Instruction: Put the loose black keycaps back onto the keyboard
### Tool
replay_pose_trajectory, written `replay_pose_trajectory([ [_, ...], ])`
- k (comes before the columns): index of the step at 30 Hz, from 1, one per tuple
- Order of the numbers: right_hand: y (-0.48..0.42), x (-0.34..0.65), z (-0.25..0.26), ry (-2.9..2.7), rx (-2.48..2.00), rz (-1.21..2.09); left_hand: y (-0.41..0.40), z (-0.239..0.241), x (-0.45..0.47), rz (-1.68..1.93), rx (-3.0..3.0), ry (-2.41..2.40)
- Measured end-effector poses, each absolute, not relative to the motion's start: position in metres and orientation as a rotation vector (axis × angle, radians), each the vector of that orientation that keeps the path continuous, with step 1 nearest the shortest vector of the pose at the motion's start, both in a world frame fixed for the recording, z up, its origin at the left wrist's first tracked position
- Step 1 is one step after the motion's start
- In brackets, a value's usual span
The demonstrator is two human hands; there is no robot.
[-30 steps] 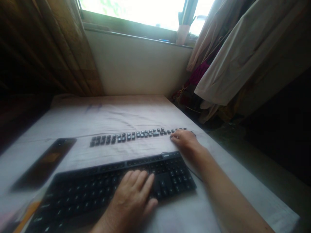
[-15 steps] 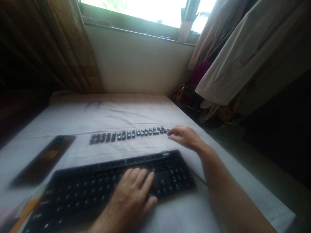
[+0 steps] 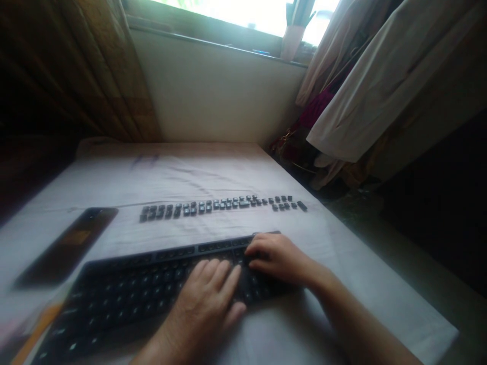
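I have in my view the black computer keyboard [image 3: 125, 289], which lies at the near side of the table, on a white cloth [image 3: 323, 324]. The left hand [image 3: 207, 299] rests palm down over the middle of it; its fingers are stretched forward, the thumb is spread apart from them, and I see nothing held in it. The right hand [image 3: 279, 256] is over the right part of the same keyboard, its fingers bent and the thumb near to the fingertips; I cannot tell if they pinch a small piece or whether they touch the keys. Beyond the keyboard, the loose dark keycaps [image 3: 186, 209] lie on the cloth in two rough rows, going from left to right, with one longer keycap [image 3: 302, 206] tilted at the right end. To the left of these rows I see a dark smartphone [image 3: 68, 248]. At the far side, a curtain [image 3: 95, 76] hangs on the left and light clothes [image 3: 365, 96] on the right.
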State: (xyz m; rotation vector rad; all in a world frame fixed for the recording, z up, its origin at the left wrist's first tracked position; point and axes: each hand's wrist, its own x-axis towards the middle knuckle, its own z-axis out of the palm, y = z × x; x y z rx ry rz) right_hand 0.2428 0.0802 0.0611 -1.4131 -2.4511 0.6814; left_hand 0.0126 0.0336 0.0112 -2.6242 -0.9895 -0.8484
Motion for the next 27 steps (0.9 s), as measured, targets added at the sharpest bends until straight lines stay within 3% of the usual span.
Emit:
replay_pose_trajectory([
  [27,0.083,0.246,0.055,-2.343,-1.365,0.832,0.041,0.027,0.025,-0.622,-2.857,-1.114],
])
